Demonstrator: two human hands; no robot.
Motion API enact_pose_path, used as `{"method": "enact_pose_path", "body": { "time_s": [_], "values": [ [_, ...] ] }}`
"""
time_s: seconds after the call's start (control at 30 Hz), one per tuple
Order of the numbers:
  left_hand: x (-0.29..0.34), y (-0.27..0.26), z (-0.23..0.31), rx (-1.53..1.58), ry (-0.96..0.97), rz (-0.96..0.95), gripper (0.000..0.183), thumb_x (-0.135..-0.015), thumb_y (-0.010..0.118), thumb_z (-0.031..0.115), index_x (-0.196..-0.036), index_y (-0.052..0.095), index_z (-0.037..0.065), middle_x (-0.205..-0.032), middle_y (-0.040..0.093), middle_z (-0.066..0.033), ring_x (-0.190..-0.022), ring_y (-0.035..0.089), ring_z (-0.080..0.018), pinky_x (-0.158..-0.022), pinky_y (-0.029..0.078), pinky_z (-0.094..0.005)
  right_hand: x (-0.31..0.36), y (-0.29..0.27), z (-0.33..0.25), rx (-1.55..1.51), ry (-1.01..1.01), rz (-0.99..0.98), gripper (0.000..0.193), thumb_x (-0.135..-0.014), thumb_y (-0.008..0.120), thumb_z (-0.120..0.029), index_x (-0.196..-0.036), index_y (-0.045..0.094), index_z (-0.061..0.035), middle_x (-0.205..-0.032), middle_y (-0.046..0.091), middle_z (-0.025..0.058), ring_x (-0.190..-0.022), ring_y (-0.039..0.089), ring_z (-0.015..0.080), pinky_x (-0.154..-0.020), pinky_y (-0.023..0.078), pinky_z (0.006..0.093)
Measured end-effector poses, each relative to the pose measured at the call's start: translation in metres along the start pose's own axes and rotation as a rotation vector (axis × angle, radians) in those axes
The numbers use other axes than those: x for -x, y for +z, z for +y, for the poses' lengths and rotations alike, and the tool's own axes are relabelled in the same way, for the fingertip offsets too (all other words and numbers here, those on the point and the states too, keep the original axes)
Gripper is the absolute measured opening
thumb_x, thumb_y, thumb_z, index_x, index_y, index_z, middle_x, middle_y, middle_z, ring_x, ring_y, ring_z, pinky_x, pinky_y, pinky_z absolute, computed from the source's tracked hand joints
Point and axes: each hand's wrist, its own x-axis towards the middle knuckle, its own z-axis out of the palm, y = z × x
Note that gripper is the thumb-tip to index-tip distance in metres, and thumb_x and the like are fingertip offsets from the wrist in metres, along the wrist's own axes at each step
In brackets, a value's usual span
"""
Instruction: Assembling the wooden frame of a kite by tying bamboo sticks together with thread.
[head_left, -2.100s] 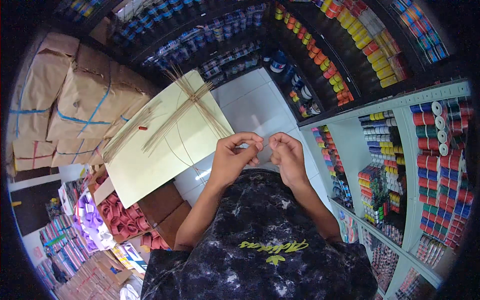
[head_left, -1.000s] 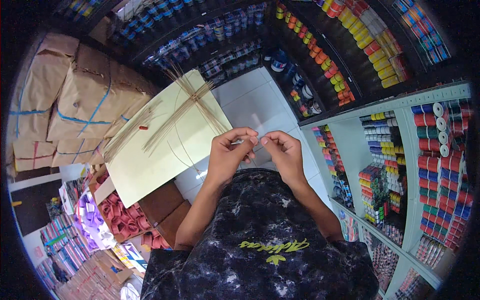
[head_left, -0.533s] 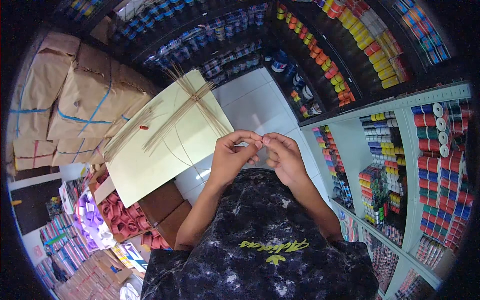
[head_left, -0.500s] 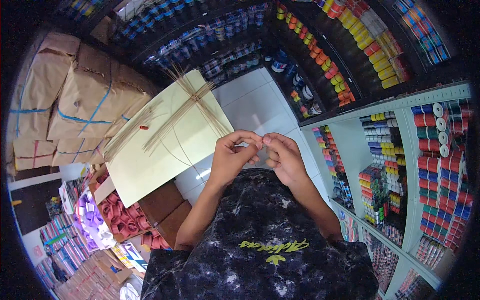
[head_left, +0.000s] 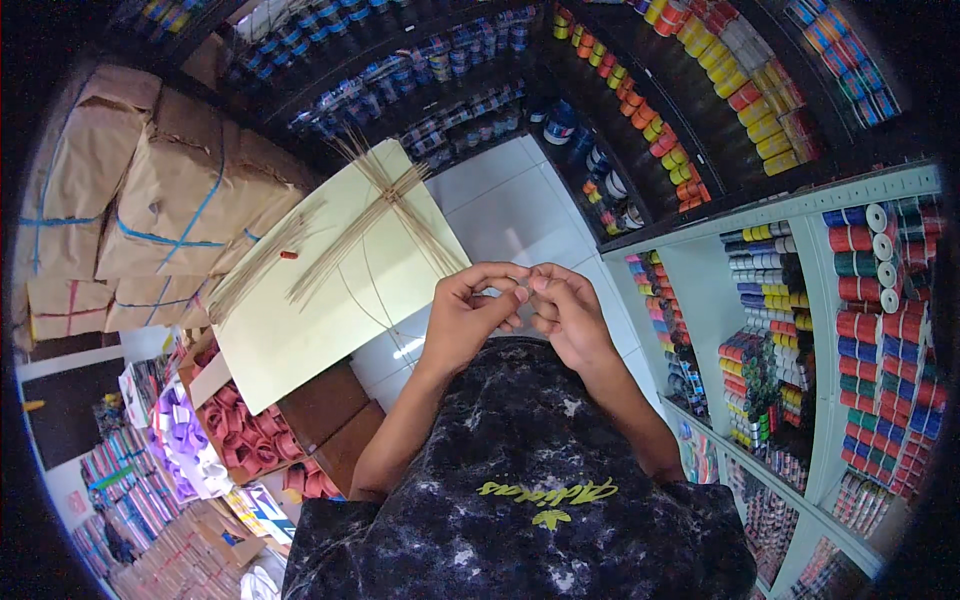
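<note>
In front of my chest, my left hand (head_left: 468,312) and my right hand (head_left: 570,315) meet with fingers curled and thumbs pressed in, pinching. Whatever lies between the fingertips is too small to make out. Beyond my left hand, crossed thin tan strips (head_left: 390,195), like cane or rattan, rest on a pale yellow table (head_left: 275,355), their long ends fanned out. One thin strip (head_left: 376,290) bends from them toward my left forearm. A loose bundle of similar strips (head_left: 245,280) lies along the table's left side, with a small orange-red object (head_left: 289,255) beside it.
Wrapped brown packages (head_left: 175,200) are stacked at the left. Below the table sits a carton of pink rolls (head_left: 250,430). Pale green shelving (head_left: 690,270) with spools stands close on my right; dark shelves (head_left: 610,225) run along the back.
My hands stay at the same place, with the fingers shifting slightly and the right fingertips a little farther right. The thin bent strip near my left forearm has shifted slightly to the right.
</note>
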Motion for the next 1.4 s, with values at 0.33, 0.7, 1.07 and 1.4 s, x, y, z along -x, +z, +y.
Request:
{"method": "enact_pose_path", "body": {
  "time_s": [0.33, 0.7, 1.07, 1.4],
  "values": [
    [0.003, 0.0, 0.0, -0.03, 0.007, -0.019, 0.023, -0.09, 0.069, -0.001, -0.113, 0.071, 0.001, -0.091, 0.071, -0.0041, -0.066, 0.064, -0.0067, -0.058, 0.054, -0.0202, 0.003, -0.003, -0.005, 0.166, -0.011, 0.004, 0.008, -0.096, 0.061, -0.011, -0.1, 0.063, -0.004, -0.069, 0.045, -0.0102, -0.053, 0.032, -0.0009, -0.048, 0.025, 0.0196],
    [0.004, -0.002, -0.003, -0.065, -0.01, 0.013, 0.016, -0.09, 0.072, 0.002, -0.106, 0.072, -0.001, -0.087, 0.072, -0.0028, -0.064, 0.063, -0.0049, -0.057, 0.052, -0.0198, 0.001, -0.009, 0.0, 0.243, -0.088, -0.006, 0.007, -0.095, 0.065, -0.01, -0.095, 0.065, -0.003, -0.071, 0.051, -0.0082, -0.052, 0.034, -0.0013, -0.044, 0.022, 0.0195],
    [0.004, -0.002, -0.002, -0.072, -0.023, 0.025, 0.015, -0.091, 0.072, 0.006, -0.104, 0.072, -0.001, -0.085, 0.071, -0.0016, -0.062, 0.062, -0.0046, -0.055, 0.051, -0.0198, 0.004, -0.007, -0.002, 0.258, -0.081, 0.001, 0.009, -0.095, 0.065, -0.011, -0.096, 0.066, -0.0018, -0.07, 0.053, -0.0078, -0.052, 0.035, -0.0011, -0.045, 0.022, 0.02],
    [0.002, -0.002, -0.004, -0.066, -0.004, 0.024, 0.014, -0.092, 0.072, 0.006, -0.105, 0.071, -0.001, -0.086, 0.071, -0.0018, -0.063, 0.062, -0.0047, -0.056, 0.051, -0.02, 0.006, -0.005, -0.006, 0.328, -0.082, -0.019, 0.011, -0.094, 0.066, -0.014, -0.095, 0.069, -0.0037, -0.074, 0.06, -0.0068, -0.055, 0.041, -0.0018, -0.046, 0.026, 0.0174]
  ]
}}
